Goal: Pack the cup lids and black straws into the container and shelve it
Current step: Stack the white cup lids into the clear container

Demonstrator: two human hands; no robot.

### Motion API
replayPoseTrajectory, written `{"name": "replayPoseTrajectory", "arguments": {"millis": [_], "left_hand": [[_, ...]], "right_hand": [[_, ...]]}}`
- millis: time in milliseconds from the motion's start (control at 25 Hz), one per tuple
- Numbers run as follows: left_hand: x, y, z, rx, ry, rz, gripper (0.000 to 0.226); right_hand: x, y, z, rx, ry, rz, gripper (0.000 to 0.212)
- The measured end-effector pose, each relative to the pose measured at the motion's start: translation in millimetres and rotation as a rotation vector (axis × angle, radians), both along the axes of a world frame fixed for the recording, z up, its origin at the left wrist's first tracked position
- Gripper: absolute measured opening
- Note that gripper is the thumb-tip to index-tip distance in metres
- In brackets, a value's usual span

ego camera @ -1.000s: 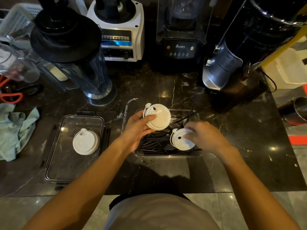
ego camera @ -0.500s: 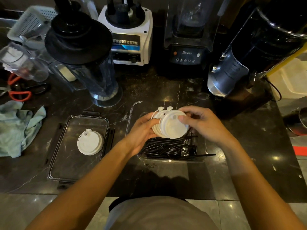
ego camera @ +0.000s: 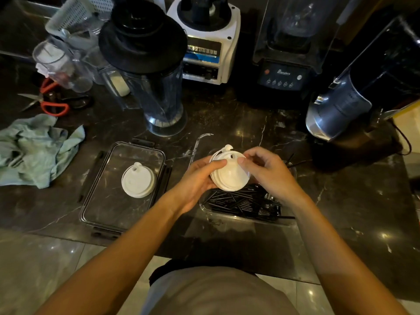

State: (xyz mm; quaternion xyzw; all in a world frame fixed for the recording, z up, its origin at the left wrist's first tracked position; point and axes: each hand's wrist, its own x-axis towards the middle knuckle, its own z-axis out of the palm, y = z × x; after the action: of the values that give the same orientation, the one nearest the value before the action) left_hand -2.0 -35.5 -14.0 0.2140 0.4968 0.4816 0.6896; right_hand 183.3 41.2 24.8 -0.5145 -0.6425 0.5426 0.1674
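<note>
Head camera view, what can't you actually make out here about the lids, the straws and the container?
- How many lids sit in the stack of white lids: left hand and right hand cover its edges.
- Far half of the clear container and the black straws there: hidden behind hands and stack.
- Straw count: too thin, overlapping.
- Any shelf: out of frame.
- Label text on the white blender base: blurred.

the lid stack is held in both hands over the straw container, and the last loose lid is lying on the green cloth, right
Not quite. Both the left hand and the right hand do hold the lid stack over the straw container, but the head view shows the loose lid lying on the clear container cover, not on the green cloth.
</note>
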Motion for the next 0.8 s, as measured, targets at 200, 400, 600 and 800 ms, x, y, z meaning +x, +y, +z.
{"name": "replayPoseTrajectory", "arguments": {"millis": [200,400,600,800], "left_hand": [[-11,-9,-6,-0.02,-0.006,0.04,0.035],[-14,-17,-10,-0.025,-0.061,0.096,0.021],[-19,-24,-20,0.006,-0.118,0.086,0.043],[-39,-34,-12,0.039,-0.187,0.186,0.042]], "right_hand": [[-14,-11,-1,-0.1,0.054,-0.007,0.016],[-20,-16,-5,-0.122,0.084,0.0,0.012],[-27,-19,-8,-0.165,0.124,-0.051,0.013],[-49,-18,-10,-0.269,0.149,-0.005,0.024]]}}
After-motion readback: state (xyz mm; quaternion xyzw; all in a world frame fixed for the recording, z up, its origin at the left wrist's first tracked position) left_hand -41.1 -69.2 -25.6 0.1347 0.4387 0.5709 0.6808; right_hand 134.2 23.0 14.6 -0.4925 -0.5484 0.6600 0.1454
